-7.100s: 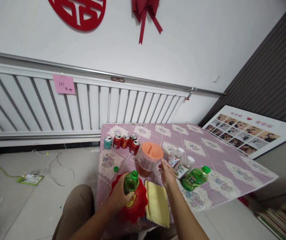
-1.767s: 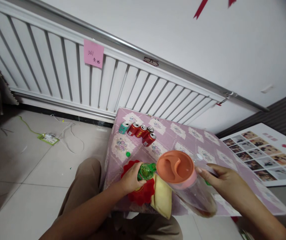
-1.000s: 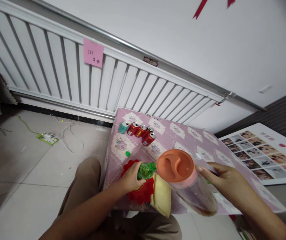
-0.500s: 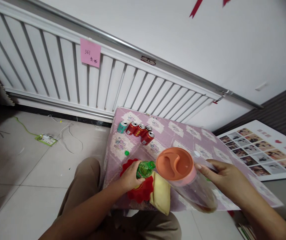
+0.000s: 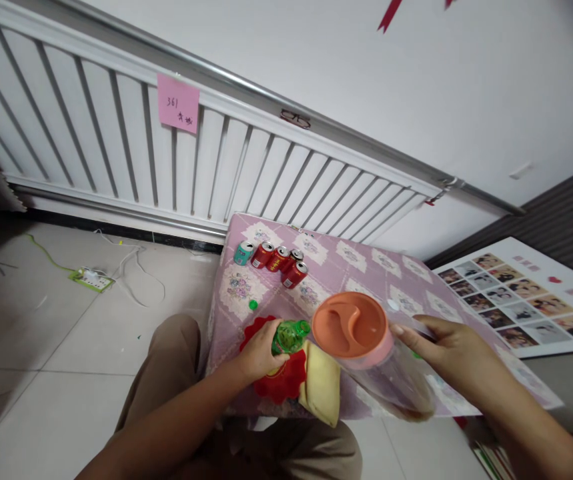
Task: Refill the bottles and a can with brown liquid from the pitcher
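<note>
1. The clear jug (image 5: 386, 383) is tipped over to the left, its orange lid (image 5: 350, 325) turned toward the bottle's mouth; brownish liquid seems to sit near its base, though that part is blurred. It lies just left of the right hand (image 5: 459, 353), whose thumb and fingers are closed on the handle side.
2. The green bottle (image 5: 289, 337) leans rightward in the left hand (image 5: 259, 353) – fingers curled snugly around its body, the label mostly covered. Its uncapped mouth is right beside the lid's rim; whether they touch, I can't tell.
3. Beneath the bottle lies a scalloped red mat (image 5: 286, 383), with a folded yellow cloth (image 5: 322, 387) against its right side.
4. Beyond the mat is a green cap (image 5: 253, 305).
5. Farther back stand a teal can (image 5: 243, 253) and a cluster of red cans (image 5: 295, 275); one bears yellow characters, too small to read.
6. On the radiator (image 5: 136, 133), a pink note (image 5: 178, 103) reads "361" – with handwritten characters below.
</note>
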`<action>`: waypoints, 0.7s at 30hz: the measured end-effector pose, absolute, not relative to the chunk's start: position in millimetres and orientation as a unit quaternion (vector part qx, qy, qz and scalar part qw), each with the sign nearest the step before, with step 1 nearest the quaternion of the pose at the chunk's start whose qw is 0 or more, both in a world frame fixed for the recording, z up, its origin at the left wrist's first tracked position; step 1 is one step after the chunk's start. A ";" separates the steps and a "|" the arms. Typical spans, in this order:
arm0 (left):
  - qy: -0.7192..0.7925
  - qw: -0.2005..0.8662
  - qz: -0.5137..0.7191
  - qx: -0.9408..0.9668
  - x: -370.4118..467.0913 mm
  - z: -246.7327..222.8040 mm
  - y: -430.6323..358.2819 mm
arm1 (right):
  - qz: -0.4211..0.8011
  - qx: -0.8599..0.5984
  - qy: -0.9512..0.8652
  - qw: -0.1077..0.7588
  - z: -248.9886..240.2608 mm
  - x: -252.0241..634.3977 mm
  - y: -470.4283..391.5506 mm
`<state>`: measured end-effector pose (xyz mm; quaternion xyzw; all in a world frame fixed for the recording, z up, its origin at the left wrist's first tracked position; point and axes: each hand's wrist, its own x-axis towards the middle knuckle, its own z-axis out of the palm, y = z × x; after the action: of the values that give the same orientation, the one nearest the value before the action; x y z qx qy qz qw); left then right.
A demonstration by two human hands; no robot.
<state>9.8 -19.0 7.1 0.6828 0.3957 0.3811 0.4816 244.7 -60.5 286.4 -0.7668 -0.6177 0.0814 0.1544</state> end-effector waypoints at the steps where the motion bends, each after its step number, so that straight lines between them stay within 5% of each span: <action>1: 0.395 0.481 0.382 0.683 9.9 7.0 -19.0 | 0.099 -0.770 -0.614 0.143 286.8 244.7 -60.2; 21: 0.399 0.480 0.378 0.684 9.2 7.7 -19.3 | 0.106 -0.780 -0.605 0.121 290.4 241.7 -61.1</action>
<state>9.2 -19.3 7.7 0.6842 0.3988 0.3778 0.4797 241.7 -61.1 290.4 -0.7796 -0.6054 0.1058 0.1209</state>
